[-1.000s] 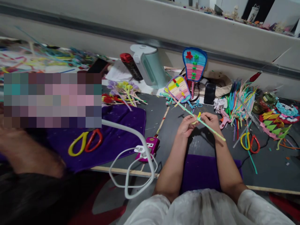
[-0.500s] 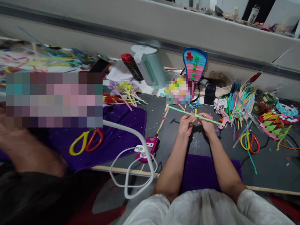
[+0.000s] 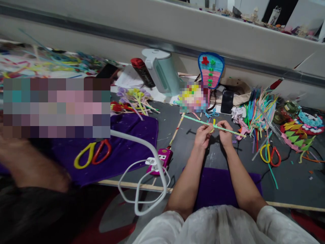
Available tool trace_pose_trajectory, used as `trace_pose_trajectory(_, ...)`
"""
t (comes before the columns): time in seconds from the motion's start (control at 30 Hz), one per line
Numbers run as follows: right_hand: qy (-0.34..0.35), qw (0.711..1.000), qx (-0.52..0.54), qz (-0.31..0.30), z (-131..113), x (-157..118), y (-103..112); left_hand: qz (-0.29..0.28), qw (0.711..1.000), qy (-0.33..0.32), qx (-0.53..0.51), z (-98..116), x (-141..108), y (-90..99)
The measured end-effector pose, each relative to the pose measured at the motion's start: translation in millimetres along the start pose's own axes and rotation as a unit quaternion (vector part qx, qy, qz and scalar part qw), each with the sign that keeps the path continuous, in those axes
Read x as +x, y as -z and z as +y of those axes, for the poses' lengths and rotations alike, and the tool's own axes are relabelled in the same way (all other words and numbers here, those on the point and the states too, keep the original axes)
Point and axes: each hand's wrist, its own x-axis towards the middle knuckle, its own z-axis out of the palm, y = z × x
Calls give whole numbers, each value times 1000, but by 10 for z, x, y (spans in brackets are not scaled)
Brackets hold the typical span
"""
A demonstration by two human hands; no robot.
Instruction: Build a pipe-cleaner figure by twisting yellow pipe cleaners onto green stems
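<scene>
A long mint-green pipe cleaner (image 3: 194, 120), yellowish at its right end, stretches across both my hands above the grey table. At its middle, a short yellow pipe cleaner (image 3: 214, 121) is bent around or crosses it; which of these, I cannot tell. My left hand (image 3: 203, 136) pinches the green strand just left of this crossing. To the right, my right hand (image 3: 225, 133) is closed with its fingertips on the same strand, with a small gap between the hands. The fingertips partly hide the yellow piece.
Yellow-and-red-handled scissors (image 3: 270, 155) and a pipe-cleaner bundle (image 3: 262, 105) lie right, near a pink glue gun (image 3: 242, 131). A magenta power strip (image 3: 160, 161) with a looped white cable (image 3: 152, 145) is left. Behind stand a kettle (image 3: 165, 73) and a blue-pink fan (image 3: 211, 69). A co-worker's arm (image 3: 33, 162) is far left.
My hands have parted slightly, opening a small gap at the crossing. The green pipe cleaner has shifted a little to the right, and the yellow piece shows more clearly.
</scene>
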Motion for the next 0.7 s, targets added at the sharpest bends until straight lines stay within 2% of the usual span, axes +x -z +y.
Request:
trace_pose_trajectory(0.13, -3, 1000, 12, -4, 15, 8, 24, -18, 1000, 13, 6, 7, -14, -10)
trace_pose_trajectory(0.27, -19, 999, 31, -17, 28, 6, -17, -3, 1000, -10, 19, 0, -18, -13)
trace_pose_trajectory(0.57, -67, 997, 39, 10, 39, -121, -203, 91, 983, -149, 50, -25, 30, 7)
trace_pose_trajectory(0.7, 9, 998, -51, -20, -18, -182, -200, 120, 966, -213, 84, -1, 56, 38)
